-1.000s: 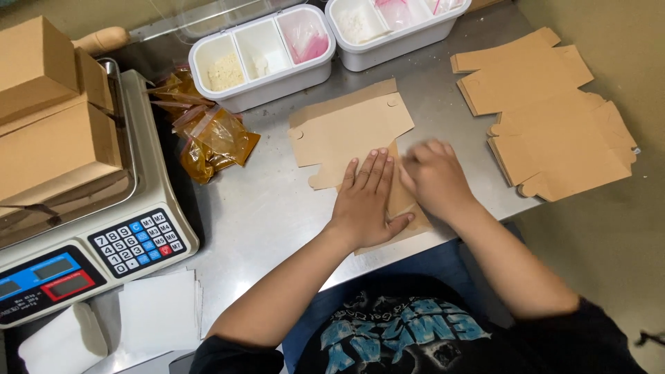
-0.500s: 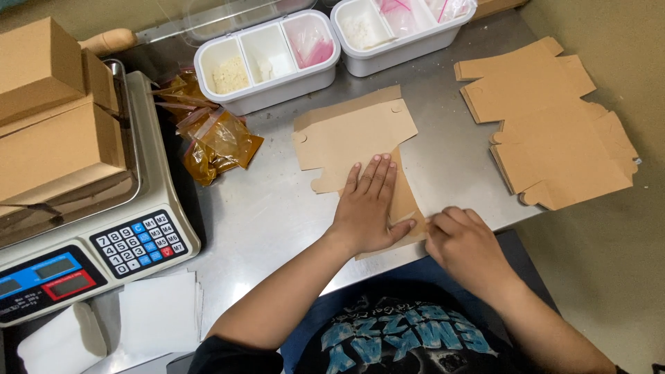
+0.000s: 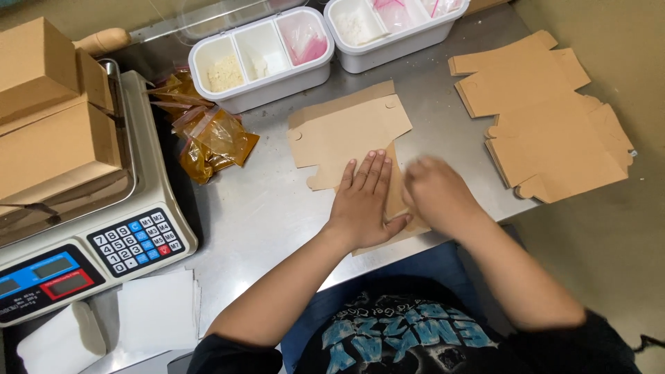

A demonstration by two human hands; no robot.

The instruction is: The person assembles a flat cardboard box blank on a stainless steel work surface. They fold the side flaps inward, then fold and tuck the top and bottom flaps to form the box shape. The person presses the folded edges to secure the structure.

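Two hands on the flat cardboard blank point(image 3: 350, 135): left hand point(image 3: 365, 201) stays pressed open, while blurred right hand point(image 3: 436, 194), grip unclear, has returned beside it, suggesting creasing continues.

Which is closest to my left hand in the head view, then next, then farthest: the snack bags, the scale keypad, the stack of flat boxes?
From the left hand:
1. Snack bags, to its left.
2. Scale keypad, farther left, near the front edge.
3. Stack of flat boxes, far right.

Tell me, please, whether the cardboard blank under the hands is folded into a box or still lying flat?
Flat: the cardboard blank lies spread on the steel table, pressed by the left hand.
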